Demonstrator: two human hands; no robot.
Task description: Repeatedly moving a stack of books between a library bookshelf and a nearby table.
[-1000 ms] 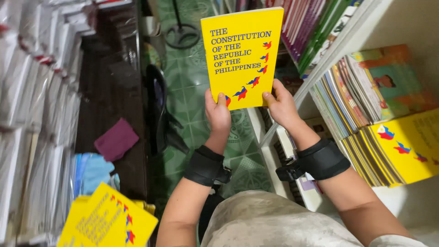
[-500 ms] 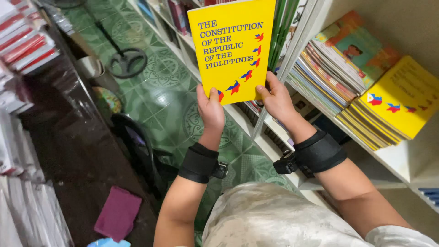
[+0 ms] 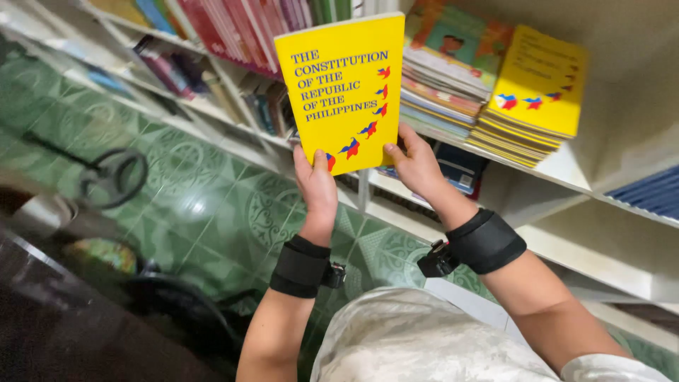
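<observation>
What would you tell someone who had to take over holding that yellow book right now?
Left hand: grip on the bottom left corner of the yellow book, thumb on the cover.
Right hand: grip on the bottom right corner, thumb on the cover.
The book is upright, cover facing the camera, in front of the white shelf.
On that shelf, to the right, a stack of yellow books lies flat beside a pile of thin colourful books.
Done: the book is up off any surface, in both hands.
Left: it is not on the shelf or on the stack.
</observation>
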